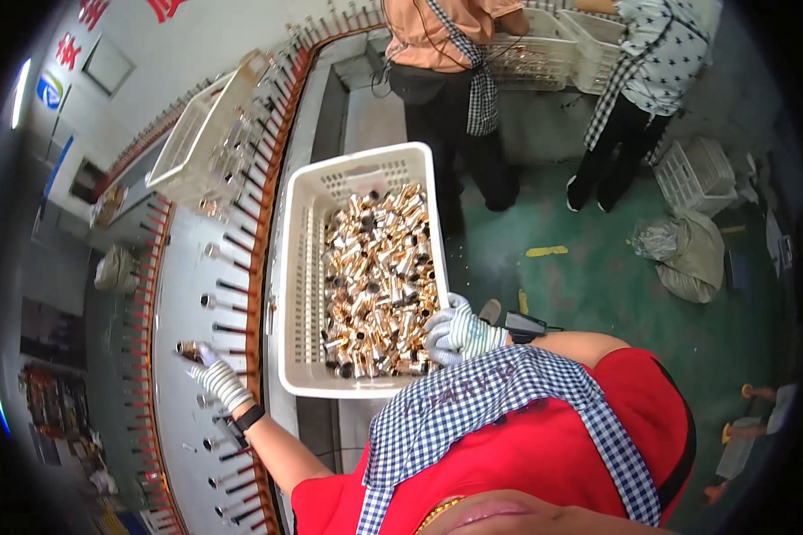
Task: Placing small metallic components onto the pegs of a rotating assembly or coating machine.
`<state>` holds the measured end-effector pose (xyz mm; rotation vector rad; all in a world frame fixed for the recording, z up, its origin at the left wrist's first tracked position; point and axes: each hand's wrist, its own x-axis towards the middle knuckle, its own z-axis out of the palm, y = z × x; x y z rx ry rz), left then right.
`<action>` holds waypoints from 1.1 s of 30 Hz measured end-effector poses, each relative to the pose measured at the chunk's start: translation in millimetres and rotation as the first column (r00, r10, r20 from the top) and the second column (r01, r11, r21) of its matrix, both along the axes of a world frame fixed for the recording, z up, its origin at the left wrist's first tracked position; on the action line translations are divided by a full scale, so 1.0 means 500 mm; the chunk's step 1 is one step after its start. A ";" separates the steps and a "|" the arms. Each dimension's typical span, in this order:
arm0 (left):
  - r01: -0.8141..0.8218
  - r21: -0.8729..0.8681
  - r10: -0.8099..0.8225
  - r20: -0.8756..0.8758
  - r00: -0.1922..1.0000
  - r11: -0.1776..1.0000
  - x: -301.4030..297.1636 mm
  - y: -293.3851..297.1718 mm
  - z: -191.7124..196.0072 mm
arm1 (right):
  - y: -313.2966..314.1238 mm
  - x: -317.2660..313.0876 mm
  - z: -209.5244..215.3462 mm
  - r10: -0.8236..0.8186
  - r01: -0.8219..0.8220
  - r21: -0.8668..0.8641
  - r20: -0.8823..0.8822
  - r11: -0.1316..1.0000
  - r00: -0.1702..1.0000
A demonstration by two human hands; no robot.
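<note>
My left hand (218, 377), in a white and grey striped glove, reaches over the pale work surface with its fingers closed on a small brass-and-silver metal fitting (187, 349). A white plastic basket (296, 379) stands in front of me, holding many loose fittings (375, 276) of the same shiny kind. My right hand (465, 332), gloved alike, lies across the basket's right rim near its front corner. Its fingers curl inward over the fittings; whatever they grip is hidden.
A rail of upright dark rods (260, 223) curves along the work surface (187, 267), some topped with fittings. Another white basket (183, 156) stands farther along. Two co-workers (446, 53) stand beyond, near more baskets (531, 53). A sack (694, 263) sits on the green floor at right.
</note>
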<state>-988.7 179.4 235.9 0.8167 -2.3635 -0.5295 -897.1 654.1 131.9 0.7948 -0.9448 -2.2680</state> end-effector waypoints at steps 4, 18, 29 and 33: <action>-0.032 0.187 0.053 -0.109 0.993 0.982 -0.039 -0.017 0.020 | 0.012 0.000 -0.031 -0.049 0.022 -0.213 -0.122 0.977 0.991; -0.149 -0.069 0.160 0.220 0.962 0.987 -0.009 -0.009 0.196 | 0.094 -0.098 0.112 0.026 -0.026 0.007 0.097 1.000 0.995; 0.423 0.241 -0.296 -0.427 0.854 0.873 -0.294 0.101 0.179 | 0.133 -0.168 0.060 0.144 -0.149 -0.059 -0.081 0.987 0.986; 0.402 0.274 -0.228 -0.500 0.835 0.874 -0.416 0.193 0.182 | 0.144 -0.180 0.022 0.031 -0.071 -0.108 -0.330 0.992 0.943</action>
